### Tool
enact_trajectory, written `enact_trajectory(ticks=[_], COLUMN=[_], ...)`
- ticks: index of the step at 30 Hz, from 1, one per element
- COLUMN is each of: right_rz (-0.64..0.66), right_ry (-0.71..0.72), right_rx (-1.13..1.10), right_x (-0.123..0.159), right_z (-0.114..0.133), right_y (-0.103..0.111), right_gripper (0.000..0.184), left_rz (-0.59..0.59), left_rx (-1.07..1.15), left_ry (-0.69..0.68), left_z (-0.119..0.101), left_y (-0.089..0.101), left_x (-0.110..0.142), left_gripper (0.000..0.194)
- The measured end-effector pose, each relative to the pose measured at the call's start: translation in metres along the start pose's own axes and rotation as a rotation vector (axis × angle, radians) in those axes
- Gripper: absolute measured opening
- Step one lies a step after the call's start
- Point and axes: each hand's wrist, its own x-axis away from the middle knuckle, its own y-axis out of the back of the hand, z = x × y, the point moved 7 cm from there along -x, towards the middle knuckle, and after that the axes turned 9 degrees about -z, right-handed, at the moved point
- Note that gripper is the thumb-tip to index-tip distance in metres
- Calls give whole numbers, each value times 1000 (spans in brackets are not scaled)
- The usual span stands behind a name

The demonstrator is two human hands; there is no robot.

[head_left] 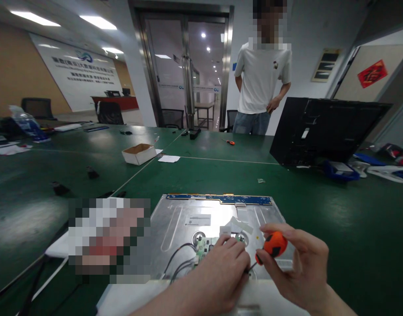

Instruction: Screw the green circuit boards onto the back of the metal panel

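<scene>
A flat metal display panel (175, 232) lies in front of me, with a blue circuit strip (217, 199) along its far edge. On its middle sits a green circuit board (204, 244) with black cables (177, 259) running from its left side. My left hand (226, 263) rests over this board, fingers curled and pressed together; their tips and anything under them are hidden. To its right, my right hand (296, 263) grips an orange-and-black screwdriver (275, 244) between thumb and fingers. The screwdriver's shaft slants down left toward the panel, beside my left hand; its tip is hidden.
A black monitor housing (323, 127) stands tilted at the right, near a blue tray (341, 169). A white box (138, 153) and another orange screwdriver (230, 142) lie farther back on the green table (201, 175). A person (264, 83) in a white shirt stands across it.
</scene>
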Motion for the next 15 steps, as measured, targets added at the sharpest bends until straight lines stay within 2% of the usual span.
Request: enact_trajectory(ticks=[8, 11, 15], right_rz=[75, 102, 62], right_ry=[77, 92, 52], right_rx=[92, 61, 25], right_x=[-5, -5, -3], right_z=[8, 10, 7], right_y=[-1, -1, -1], right_gripper=[52, 52, 52], left_rz=[-3, -11, 7], left_rx=[-13, -20, -6], left_ry=[-2, 3, -2], left_z=[1, 1, 0], left_y=[-4, -3, -2], left_x=[0, 0, 0], left_gripper=[18, 21, 17])
